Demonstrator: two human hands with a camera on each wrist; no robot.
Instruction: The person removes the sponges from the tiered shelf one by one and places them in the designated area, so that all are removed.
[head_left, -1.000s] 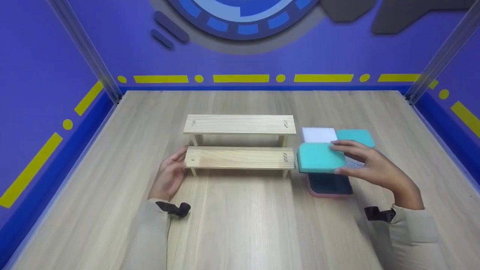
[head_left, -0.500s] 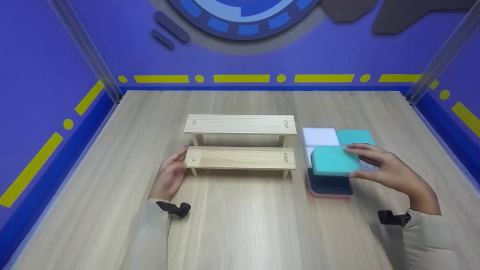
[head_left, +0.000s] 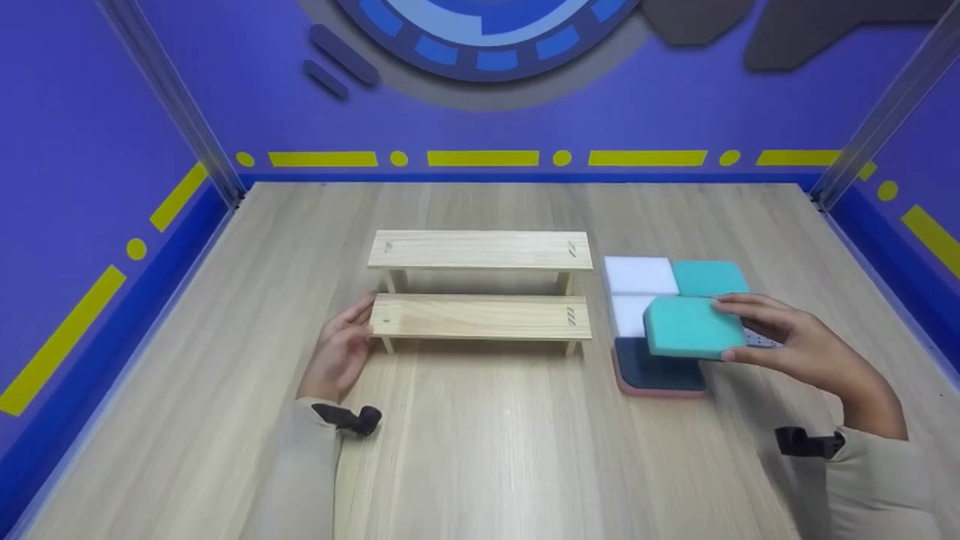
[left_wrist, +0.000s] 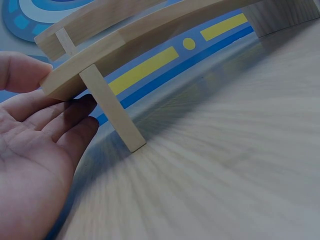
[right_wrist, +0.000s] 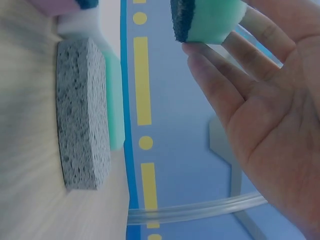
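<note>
In the head view my right hand (head_left: 817, 352) pinches a turquoise sponge (head_left: 694, 327) by its right edge, thumb at the front and fingers behind. It is held above the other sponges; the right wrist view shows a dark scouring layer on the sponge (right_wrist: 212, 20). At the left, my left hand (head_left: 337, 349) is at the left end of the front wooden stand (head_left: 480, 316). Its thumb touches the plank's end and its fingers lie beneath the plank (left_wrist: 100, 60). A second, similar wooden stand (head_left: 480, 249) is right behind the front one.
Below and behind the held sponge lie two white sponges (head_left: 640, 275), another turquoise sponge (head_left: 712, 277) and a pink sponge with a dark top (head_left: 658, 375). A grey porous block (right_wrist: 82, 115) lies beside them, mostly covered by my right hand in the head view. Blue walls surround the table.
My right hand has moved right and slightly toward me with the turquoise sponge, away from the front stand's right end. More of the white sponges shows. My left hand has stayed in place.
</note>
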